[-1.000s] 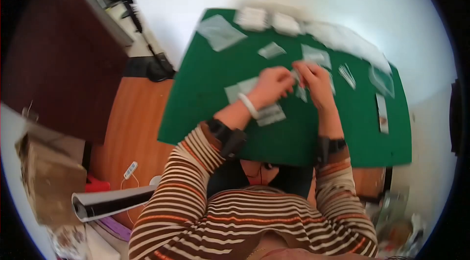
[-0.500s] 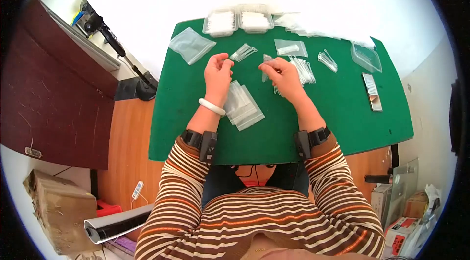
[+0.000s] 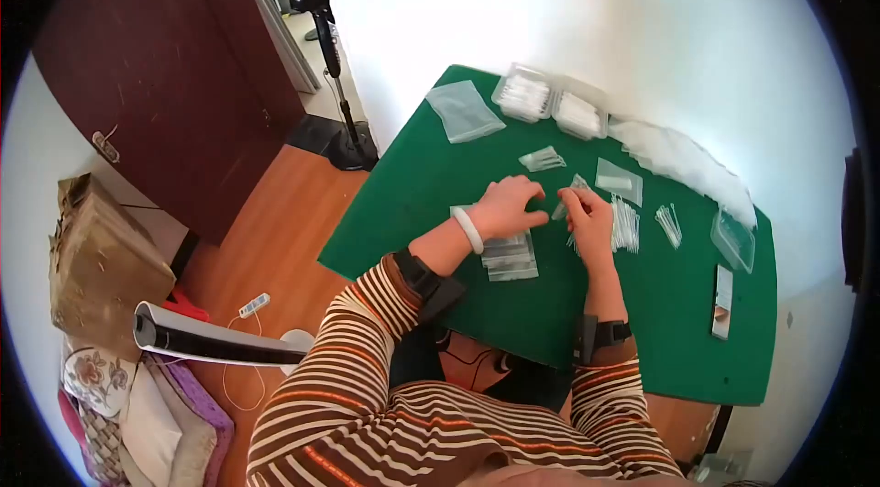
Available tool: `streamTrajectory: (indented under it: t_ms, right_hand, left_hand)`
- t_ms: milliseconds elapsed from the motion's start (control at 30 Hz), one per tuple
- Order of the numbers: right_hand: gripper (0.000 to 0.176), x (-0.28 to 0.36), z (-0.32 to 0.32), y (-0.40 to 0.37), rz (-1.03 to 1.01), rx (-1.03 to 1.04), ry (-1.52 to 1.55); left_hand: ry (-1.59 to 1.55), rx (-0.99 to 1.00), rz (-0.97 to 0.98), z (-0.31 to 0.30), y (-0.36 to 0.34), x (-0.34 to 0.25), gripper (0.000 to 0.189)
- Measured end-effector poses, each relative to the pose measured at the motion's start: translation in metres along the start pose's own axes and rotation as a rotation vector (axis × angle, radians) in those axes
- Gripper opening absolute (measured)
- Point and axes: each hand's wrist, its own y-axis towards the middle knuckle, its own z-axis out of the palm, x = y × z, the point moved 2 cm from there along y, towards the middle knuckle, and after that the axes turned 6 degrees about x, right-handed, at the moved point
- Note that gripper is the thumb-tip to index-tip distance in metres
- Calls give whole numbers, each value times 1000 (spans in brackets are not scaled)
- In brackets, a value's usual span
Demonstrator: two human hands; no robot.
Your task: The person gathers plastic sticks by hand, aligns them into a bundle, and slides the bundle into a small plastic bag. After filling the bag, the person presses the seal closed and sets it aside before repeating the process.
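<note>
My left hand (image 3: 507,207) is held over the green table with its fingers apart and nothing in them, beside a stack of small clear bags (image 3: 511,260). To its right, my right hand (image 3: 587,215) pinches a small clear bag (image 3: 565,204). Just right of that hand lies a pile of white sticks (image 3: 625,226). A small bundle of sticks (image 3: 544,159) rests beyond my left hand. Behind my right hand lies a clear bag with something white in it (image 3: 619,182). More white sticks (image 3: 668,226) lie farther right.
Two clear tubs of white sticks (image 3: 524,94) stand at the table's back edge, near a large clear bag (image 3: 465,111) and white plastic sheeting (image 3: 683,157). An open clear container (image 3: 733,237) and a flat packet (image 3: 722,302) are at the right. A black fan (image 3: 350,143) stands on the floor.
The view has turned, so the table sits farther right. My left hand has swung from upright to reaching rightward, nearer my right hand, which still holds the small bag.
</note>
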Motion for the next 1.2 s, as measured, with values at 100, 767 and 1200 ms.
streamTrajectory:
  t_ms: [100,767,1200]
  right_hand:
    - [19,3,2,6,18,26,-35]
    - [24,-10,3,3,-207,-125,-167]
    - [25,-19,-2,3,-186,-105,-259]
  left_hand:
    - [129,86,129,-16,-16,-8,58]
    - [-130,110,208,-24,-27,8,37]
    - [-254,111,82,-30,-21,39,55]
